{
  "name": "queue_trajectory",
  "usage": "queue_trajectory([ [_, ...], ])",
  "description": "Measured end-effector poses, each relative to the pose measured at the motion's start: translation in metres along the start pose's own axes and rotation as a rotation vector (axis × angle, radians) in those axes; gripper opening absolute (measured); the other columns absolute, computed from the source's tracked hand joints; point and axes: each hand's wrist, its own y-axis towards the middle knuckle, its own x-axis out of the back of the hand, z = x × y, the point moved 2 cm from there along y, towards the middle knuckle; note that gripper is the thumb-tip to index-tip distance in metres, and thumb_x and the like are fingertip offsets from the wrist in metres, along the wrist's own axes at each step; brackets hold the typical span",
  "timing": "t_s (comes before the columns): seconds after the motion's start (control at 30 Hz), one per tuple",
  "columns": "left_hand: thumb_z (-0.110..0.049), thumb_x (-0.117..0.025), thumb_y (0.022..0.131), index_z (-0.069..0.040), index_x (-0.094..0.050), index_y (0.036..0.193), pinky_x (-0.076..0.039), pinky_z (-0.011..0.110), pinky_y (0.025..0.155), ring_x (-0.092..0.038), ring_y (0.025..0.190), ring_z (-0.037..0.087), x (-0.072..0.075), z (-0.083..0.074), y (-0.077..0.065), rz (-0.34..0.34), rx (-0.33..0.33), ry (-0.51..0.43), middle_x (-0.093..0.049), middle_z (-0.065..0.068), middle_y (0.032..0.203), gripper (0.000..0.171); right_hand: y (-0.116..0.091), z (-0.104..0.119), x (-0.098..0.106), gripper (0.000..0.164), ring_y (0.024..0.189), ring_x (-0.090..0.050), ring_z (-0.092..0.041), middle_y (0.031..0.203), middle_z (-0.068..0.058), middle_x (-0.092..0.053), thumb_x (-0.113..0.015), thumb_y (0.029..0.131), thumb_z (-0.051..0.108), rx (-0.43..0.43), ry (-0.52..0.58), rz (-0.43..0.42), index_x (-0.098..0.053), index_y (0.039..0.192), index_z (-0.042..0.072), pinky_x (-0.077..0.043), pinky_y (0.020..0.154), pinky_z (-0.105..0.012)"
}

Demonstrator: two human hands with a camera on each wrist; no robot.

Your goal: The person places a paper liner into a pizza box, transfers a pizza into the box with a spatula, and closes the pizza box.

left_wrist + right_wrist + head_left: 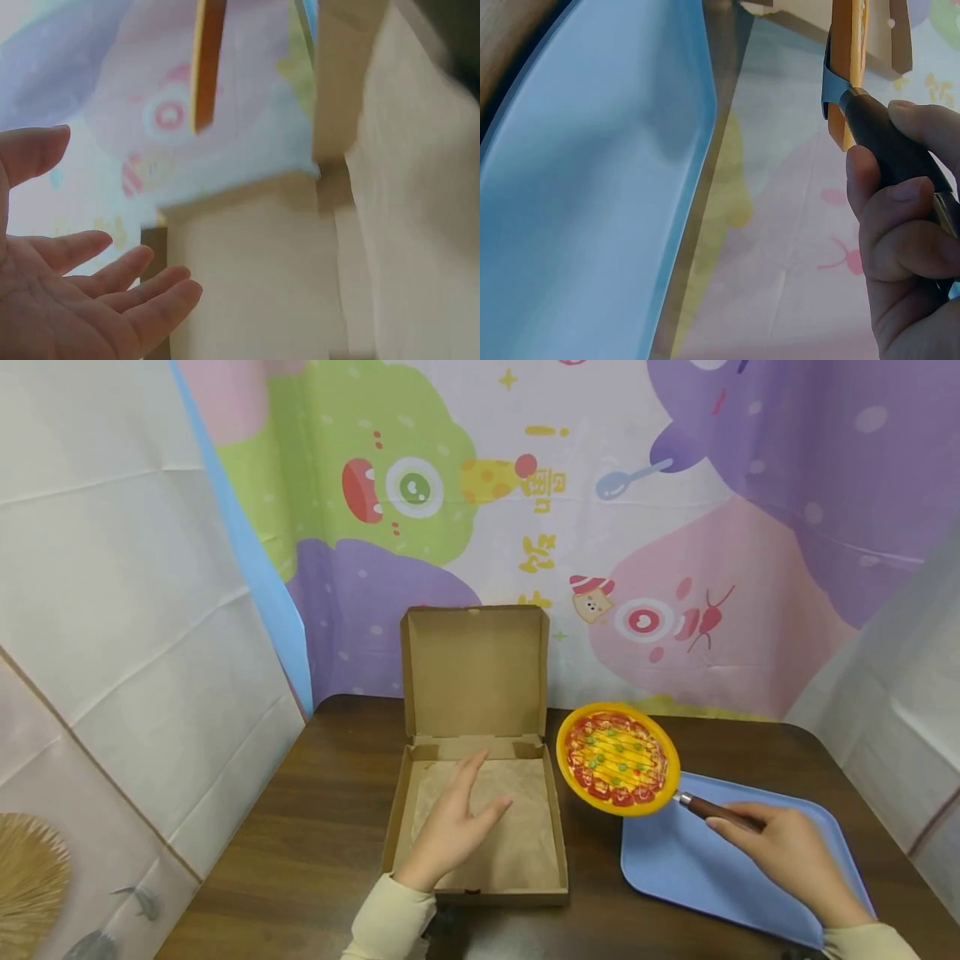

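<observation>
2 hands on my head cam, both in pale sleeves [390, 920]. R hand [787, 852]: fingers & thumb wrapped round the brown handle of a server [705, 808], metal collar at the pizza end. R wrist cam confirms the grip; thumb lies along the handle.

Pizza [618, 760] rides on the server, held up off the table [300, 843]. Yellow-orange rim, red + yellow topping, green bits, dark drizzle lines. Head cam puts it btwn box & tray, just R of the box, its near R edge overlapping the tray's far L corner. Both wrist cams give me the pizza approx edge-on, as an orange strip. Most of the blade is hidden under it; can't tell its full shape.

L hand [450, 835]: fingers straight, a bit spread, thumb well out to the side, over the cardboard box [476, 672]. Can't tell from my views if it touches the box.

Box sits on the table w/ lid upright at the far side; brown paper [517, 852] lines the bottom. Blue tray [690, 868] lies flat to the R, partly under R hand & server in my view. Cartoon-print cloth [750, 568] hangs behind.
</observation>
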Motion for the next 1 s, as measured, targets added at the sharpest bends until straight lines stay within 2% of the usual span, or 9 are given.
queue_trajectory([
  [0.13,-0.03,-0.067,0.092,-0.011,-0.031,0.153,-0.033,0.062,0.111,-0.036,0.141,0.04,0.023,0.018,-0.006,-0.066,0.007,0.016,-0.034,0.018,0.155,0.073,0.003,0.008,-0.007,0.046,0.075,-0.059,-0.014,0.094,-0.011,-0.075,-0.073,0.085,0.044,-0.011,0.025,0.03,-0.076,0.105,0.003,-0.043,0.057,-0.024],
  [0.3,-0.027,-0.069,0.092,-0.009,-0.031,0.153,-0.031,0.062,0.112,-0.034,0.142,0.04,0.048,0.043,-0.013,-0.145,0.032,0.022,-0.034,0.019,0.155,0.074,0.008,0.02,-0.015,0.044,0.073,-0.057,-0.013,0.089,-0.006,-0.075,-0.074,0.084,0.045,0.012,0.035,0.041,-0.077,0.103,0.006,-0.042,0.057,-0.023],
  [0.57,-0.023,-0.065,0.095,-0.004,-0.027,0.153,-0.029,0.059,0.114,-0.032,0.141,0.047,0.08,0.079,-0.023,-0.211,0.159,-0.04,-0.034,0.024,0.153,0.072,0.017,0.038,-0.029,0.039,0.064,-0.05,-0.009,0.083,0.0,-0.073,-0.074,0.084,0.043,0.05,0.059,0.077,-0.076,0.102,0.008,-0.039,0.053,-0.022],
  [0.77,-0.022,-0.062,0.097,0.002,-0.024,0.153,-0.03,0.057,0.114,-0.035,0.14,0.045,0.09,0.106,-0.028,-0.202,0.258,-0.032,-0.037,0.026,0.152,0.072,0.021,0.05,-0.04,0.038,0.054,-0.043,-0.006,0.073,0.004,-0.067,-0.074,0.084,0.043,0.082,0.096,0.123,-0.076,0.101,0.009,-0.034,0.048,-0.022],
  [1.0,-0.018,-0.06,0.097,0.01,-0.028,0.149,-0.039,0.053,0.11,-0.044,0.134,0.046,0.088,0.13,-0.032,-0.132,0.324,0.006,-0.043,0.031,0.147,0.066,0.027,0.063,-0.05,0.029,0.052,-0.04,-0.003,0.071,0.007,-0.067,-0.074,0.085,0.039,0.15,0.104,0.135,-0.077,0.098,0.013,-0.034,0.046,-0.02],
])
